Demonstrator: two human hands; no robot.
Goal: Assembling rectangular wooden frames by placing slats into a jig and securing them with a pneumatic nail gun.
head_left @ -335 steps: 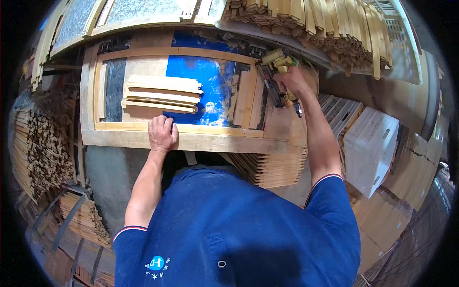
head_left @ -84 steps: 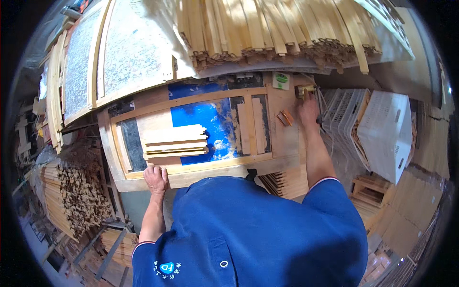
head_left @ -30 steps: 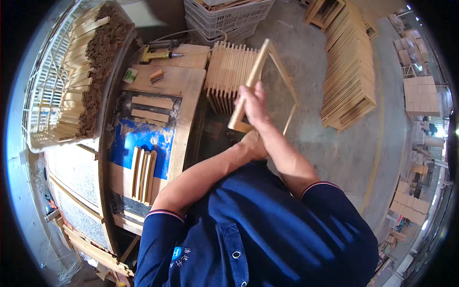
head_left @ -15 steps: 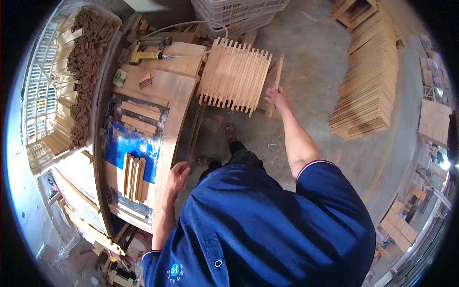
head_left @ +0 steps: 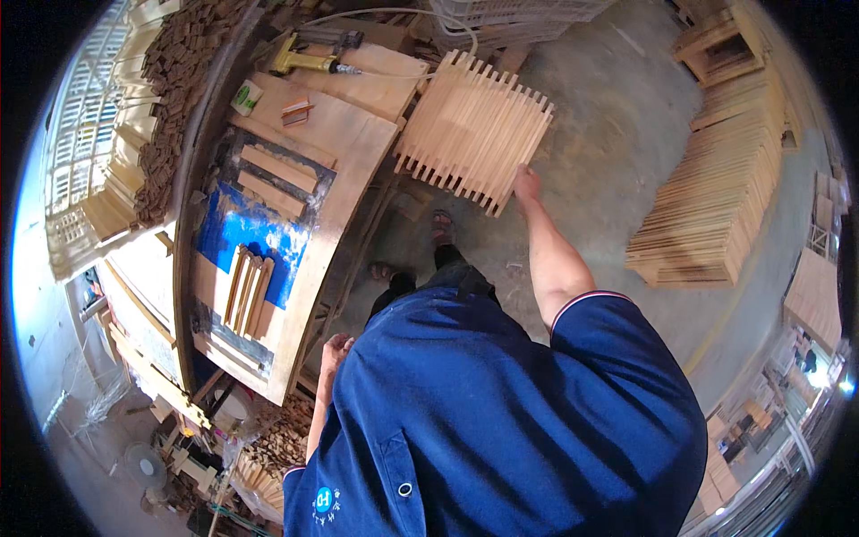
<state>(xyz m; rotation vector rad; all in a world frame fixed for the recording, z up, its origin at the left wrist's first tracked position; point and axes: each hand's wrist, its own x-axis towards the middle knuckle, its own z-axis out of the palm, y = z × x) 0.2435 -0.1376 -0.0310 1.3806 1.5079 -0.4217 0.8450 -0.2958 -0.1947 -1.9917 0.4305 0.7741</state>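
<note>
My right hand point(head_left: 528, 183) is at the near right corner of a neat stack of pale wooden strips point(head_left: 474, 130). Its fingers are closed on the end of the outermost strip, which lies along the stack's right side; the fingertips are partly hidden. The strips' ends jut out in turn, like comb teeth, on the far and near sides. My left hand point(head_left: 336, 351) hangs by my body near the workbench edge, its fingers curled, with nothing visible in them. A small bundle of wooden strips point(head_left: 247, 291) lies on the workbench point(head_left: 309, 295).
On the bench are a yellow power tool point(head_left: 304, 61), two flat wooden pieces point(head_left: 273, 179) and a blue patch point(head_left: 282, 277). A plastic crate point(head_left: 76, 134) full of wood pieces stands left. Stacked wooden frames point(head_left: 698, 197) stand on the floor at right.
My right hand has brought its strip leftward against the stack's right side. My left hand has drawn back toward my body. The whole view has turned somewhat.
</note>
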